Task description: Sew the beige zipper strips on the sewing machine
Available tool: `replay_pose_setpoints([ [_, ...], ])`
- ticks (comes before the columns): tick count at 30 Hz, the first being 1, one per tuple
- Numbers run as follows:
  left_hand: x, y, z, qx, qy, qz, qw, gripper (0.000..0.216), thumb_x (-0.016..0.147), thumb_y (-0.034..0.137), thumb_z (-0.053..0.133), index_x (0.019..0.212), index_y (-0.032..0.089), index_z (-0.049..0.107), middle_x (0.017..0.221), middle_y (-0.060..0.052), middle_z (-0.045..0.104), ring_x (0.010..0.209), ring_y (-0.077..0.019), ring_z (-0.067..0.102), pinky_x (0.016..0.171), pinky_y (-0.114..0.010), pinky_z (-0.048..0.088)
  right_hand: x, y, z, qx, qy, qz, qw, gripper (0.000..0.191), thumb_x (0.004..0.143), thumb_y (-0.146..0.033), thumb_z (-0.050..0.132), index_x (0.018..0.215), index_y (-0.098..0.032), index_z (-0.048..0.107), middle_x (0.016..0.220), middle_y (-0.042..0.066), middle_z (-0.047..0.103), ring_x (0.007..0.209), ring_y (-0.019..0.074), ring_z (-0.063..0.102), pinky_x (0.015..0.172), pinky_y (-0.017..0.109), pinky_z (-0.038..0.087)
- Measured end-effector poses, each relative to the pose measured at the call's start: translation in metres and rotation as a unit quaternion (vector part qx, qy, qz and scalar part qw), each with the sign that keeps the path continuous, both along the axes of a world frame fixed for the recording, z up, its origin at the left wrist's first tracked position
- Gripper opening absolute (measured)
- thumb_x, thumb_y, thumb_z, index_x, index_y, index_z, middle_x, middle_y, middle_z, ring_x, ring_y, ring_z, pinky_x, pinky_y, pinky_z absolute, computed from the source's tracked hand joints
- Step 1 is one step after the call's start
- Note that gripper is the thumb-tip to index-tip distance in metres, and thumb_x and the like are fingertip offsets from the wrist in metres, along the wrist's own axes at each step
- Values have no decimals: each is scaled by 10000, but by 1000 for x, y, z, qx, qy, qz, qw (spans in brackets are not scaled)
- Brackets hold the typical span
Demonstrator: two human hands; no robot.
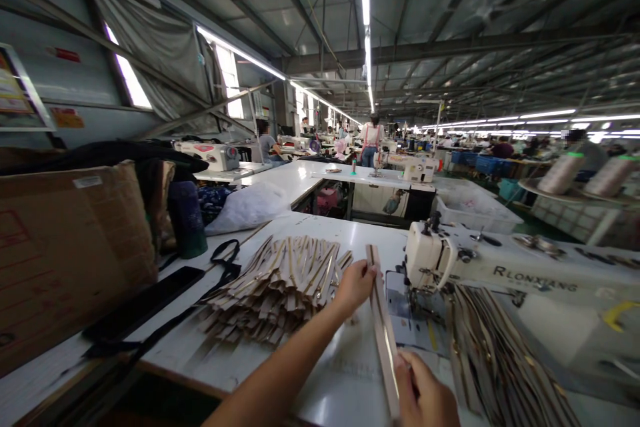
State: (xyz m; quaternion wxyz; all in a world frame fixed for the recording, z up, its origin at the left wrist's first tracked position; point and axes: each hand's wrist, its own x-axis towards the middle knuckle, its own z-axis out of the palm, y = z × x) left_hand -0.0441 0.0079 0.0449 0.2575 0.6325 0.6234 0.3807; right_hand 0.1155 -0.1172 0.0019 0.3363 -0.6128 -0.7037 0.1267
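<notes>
A beige zipper with a shiny metal tooth line runs lengthwise between my two hands over the white tabletop. My left hand pinches it near its far end, fingers closed. Closer to me, my right hand grips its lower part, with the thumb on top. Left of my left hand lies a big heap of similar beige zippers, fanned out and stacked. To the right stands a white sewing machine, its needle area beside the held zipper. Under its arm hangs a thick bundle of zippers.
A cardboard box fills the left edge, with a dark bottle and a white plastic bag behind. A black flat tray and black strap lie nearby. Thread cones stand at right; people work farther back.
</notes>
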Motion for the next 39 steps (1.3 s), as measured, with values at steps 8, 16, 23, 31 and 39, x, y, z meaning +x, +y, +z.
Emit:
replay_pose_setpoints([
  [8, 14, 16, -29, 25, 123, -169, 978, 135, 816, 88, 579, 902, 145, 666, 972, -70, 676, 931, -197, 620, 856, -280, 457, 28, 62, -14, -45, -90, -14, 995, 304, 908, -218, 397, 900, -175, 699, 822, 90, 743, 763, 225, 700, 659, 281, 469],
  [16, 23, 6, -41, 93, 154, -295, 938, 119, 872, 171, 587, 904, 182, 701, 976, -46, 668, 941, -181, 591, 901, -268, 432, 34, 65, -26, 29, -17, 3, 999, 312, 873, -192, 440, 1025, -118, 702, 963, 128, 728, 868, 218, 676, 808, 308, 489],
  [23, 24, 6, -41, 105, 192, -288, 932, 214, 904, 225, 574, 1089, 220, 683, 1037, -53, 656, 979, -202, 587, 904, -287, 439, 38, 65, -28, 23, -36, 9, 999, 327, 880, -193, 421, 1002, -140, 720, 949, 117, 724, 857, 213, 673, 802, 308, 492],
  [31, 21, 12, -50, 106, 189, -306, 927, 221, 919, 230, 552, 1044, 215, 733, 1057, -71, 665, 969, -193, 616, 909, -267, 449, 40, 54, -19, -8, -176, 2, 984, 372, 912, -188, 402, 1134, -206, 699, 940, 95, 692, 777, 194, 665, 658, 273, 470],
  [39, 26, 13, -47, 91, 239, -262, 930, 192, 900, 236, 587, 999, 228, 751, 1073, -69, 672, 958, -213, 621, 864, -285, 462, 51, 68, -12, -8, -203, 84, 975, 341, 896, -149, 434, 1064, -211, 723, 929, 64, 709, 813, 177, 667, 725, 249, 475],
])
